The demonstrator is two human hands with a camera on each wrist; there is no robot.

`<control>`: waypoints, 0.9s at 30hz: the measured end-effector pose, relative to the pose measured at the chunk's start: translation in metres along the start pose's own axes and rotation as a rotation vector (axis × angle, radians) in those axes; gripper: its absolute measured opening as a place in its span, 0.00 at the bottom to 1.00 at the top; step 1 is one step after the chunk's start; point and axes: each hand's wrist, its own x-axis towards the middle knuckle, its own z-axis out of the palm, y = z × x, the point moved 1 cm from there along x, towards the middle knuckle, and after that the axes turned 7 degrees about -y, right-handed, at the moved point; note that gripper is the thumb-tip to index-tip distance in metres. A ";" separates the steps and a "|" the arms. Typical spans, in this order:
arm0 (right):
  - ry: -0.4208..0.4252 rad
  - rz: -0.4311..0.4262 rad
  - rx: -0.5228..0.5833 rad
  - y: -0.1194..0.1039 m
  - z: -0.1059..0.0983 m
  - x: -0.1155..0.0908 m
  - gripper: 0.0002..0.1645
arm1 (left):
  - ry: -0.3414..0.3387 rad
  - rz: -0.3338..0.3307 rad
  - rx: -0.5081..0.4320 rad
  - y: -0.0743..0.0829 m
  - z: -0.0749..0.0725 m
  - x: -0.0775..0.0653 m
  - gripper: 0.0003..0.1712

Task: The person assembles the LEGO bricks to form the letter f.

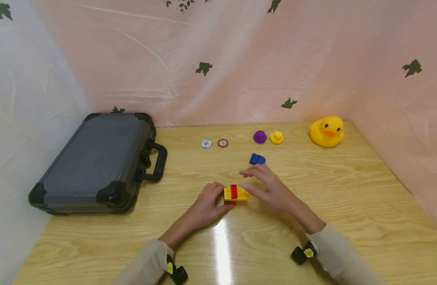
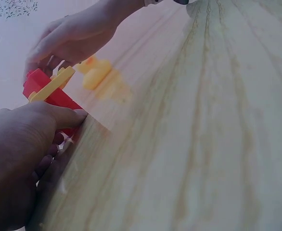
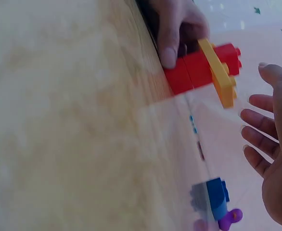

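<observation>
My left hand (image 1: 208, 204) grips the lower part of a small stack of toy building bricks (image 1: 234, 191) standing on the table. Red bricks (image 3: 190, 72) form its base, a flat yellow brick (image 3: 220, 76) lies across them, and a further red brick (image 3: 227, 57) sits on top. To the right of the stack hovers my right hand (image 1: 271, 189), its fingers loosely bent, holding nothing. In the right wrist view a gap shows between its fingertips and the bricks. Just beyond this hand lies a blue brick (image 1: 257, 159) with a rounded end.
A grey case (image 1: 93, 158) with black corners lies at the left, its handle (image 1: 161, 162) facing the middle. Toward the back are a white chip (image 1: 206, 143), a red chip (image 1: 223, 143), a purple duck (image 1: 260, 137), a small yellow duck (image 1: 277, 137) and a large yellow duck (image 1: 327, 132).
</observation>
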 end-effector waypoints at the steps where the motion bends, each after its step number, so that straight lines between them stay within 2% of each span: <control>1: 0.012 0.001 -0.003 0.004 -0.002 0.000 0.18 | -0.002 -0.004 0.001 0.000 0.000 0.000 0.21; 15: 0.096 0.173 -0.053 0.047 -0.023 0.000 0.16 | -0.023 -0.039 -0.001 0.002 0.001 0.001 0.21; 27: 0.032 0.366 -0.060 0.067 -0.026 0.008 0.26 | -0.014 -0.034 -0.001 0.001 0.001 0.000 0.21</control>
